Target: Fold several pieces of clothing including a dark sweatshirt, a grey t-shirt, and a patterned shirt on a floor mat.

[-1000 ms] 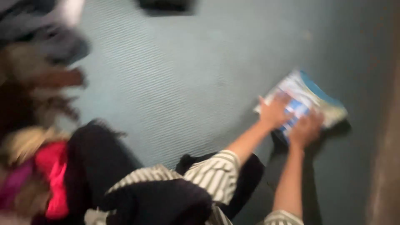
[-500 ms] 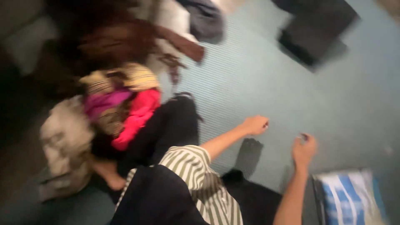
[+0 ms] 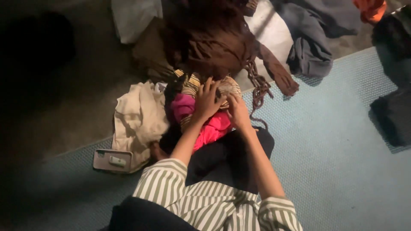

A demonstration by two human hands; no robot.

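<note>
A heap of clothes lies in front of me at the mat's far edge. My left hand (image 3: 207, 100) rests with fingers spread on a tan striped cloth (image 3: 227, 85) on top of the heap. My right hand (image 3: 238, 112) is just beside it, fingers curled at the same cloth's near edge. A bright pink garment (image 3: 209, 128) lies under both hands. A black garment (image 3: 227, 154) lies between the heap and my striped sleeves.
A teal ribbed mat (image 3: 342, 149) covers the floor. A cream cloth (image 3: 137, 115) and a flat phone-like device (image 3: 112, 160) lie at left. Brown (image 3: 209, 42), grey (image 3: 308, 47) and white (image 3: 269, 30) garments lie beyond. Dark folded clothes (image 3: 391, 115) sit at right.
Both hands left the blue-and-white folded item on the right, swung left across the mat, and now rest on the clothes heap. The view turned with them.
</note>
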